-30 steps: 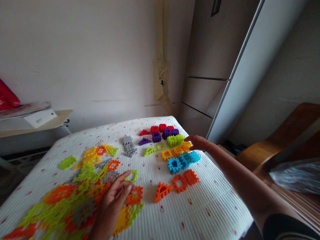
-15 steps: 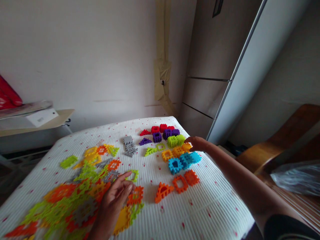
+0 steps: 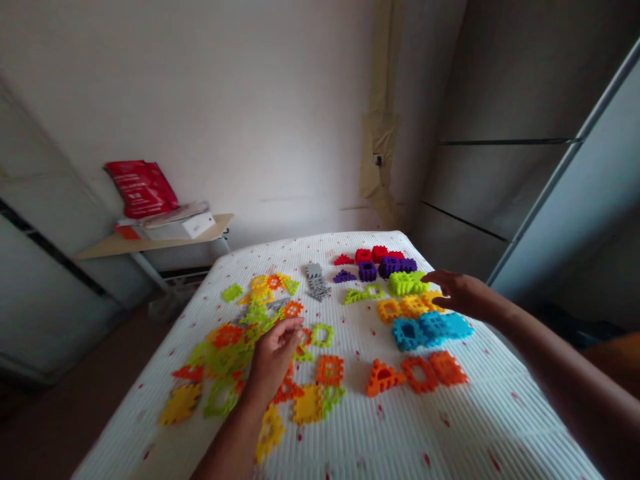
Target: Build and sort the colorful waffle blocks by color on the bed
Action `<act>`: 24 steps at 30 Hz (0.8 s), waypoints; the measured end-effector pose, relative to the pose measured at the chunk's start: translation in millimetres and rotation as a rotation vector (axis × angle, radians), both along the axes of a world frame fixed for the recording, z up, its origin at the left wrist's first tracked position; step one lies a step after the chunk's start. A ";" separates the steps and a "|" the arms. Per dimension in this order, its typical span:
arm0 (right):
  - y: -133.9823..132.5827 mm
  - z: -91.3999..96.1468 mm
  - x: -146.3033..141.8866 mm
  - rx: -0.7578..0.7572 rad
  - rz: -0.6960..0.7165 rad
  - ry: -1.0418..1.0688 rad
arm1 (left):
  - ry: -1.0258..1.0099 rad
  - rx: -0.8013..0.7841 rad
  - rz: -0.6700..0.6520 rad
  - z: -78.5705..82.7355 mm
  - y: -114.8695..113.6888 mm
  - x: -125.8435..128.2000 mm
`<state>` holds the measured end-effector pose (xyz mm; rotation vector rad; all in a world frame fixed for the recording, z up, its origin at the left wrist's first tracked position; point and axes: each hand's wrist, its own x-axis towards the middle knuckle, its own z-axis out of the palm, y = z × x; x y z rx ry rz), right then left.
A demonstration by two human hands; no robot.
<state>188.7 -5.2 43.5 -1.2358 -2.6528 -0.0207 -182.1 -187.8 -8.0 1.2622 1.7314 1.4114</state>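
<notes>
My left hand hovers palm-down over a loose heap of flat toothed plastic tiles in green, orange and yellow on a white ribbed bed cover; its fingers are loosely curled and nothing shows in them. My right hand reaches far right, fingers extended, touching the yellow-orange built blocks beside the green block. Blue blocks lie just below that hand. Orange tiles lie nearer me.
Red and purple blocks and grey tiles sit at the bed's far edge. A low shelf with a red bag and a white box stands at the left wall. A pale wardrobe door rises on the right.
The view has swung left, bringing the shelf and red bag into sight. My left hand lifted slightly over the loose pile. My right hand stays at the yellow-orange blocks.
</notes>
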 end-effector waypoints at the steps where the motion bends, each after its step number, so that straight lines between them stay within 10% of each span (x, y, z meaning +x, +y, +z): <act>1: -10.9 1.8 -8.9 0.013 0.034 0.031 | 0.154 -0.011 0.032 2.2 5.0 -13.4; 4: -53.5 3.4 -44.1 0.006 0.231 0.123 | 0.656 -0.171 0.118 7.0 27.2 -59.2; 11: -143.3 -16.9 -128.0 -0.051 0.611 0.227 | 0.810 -0.400 0.272 9.3 91.6 -140.4; 24: -161.0 -30.1 -148.5 -0.049 0.673 0.270 | 0.878 -0.656 0.294 -20.5 126.4 -136.7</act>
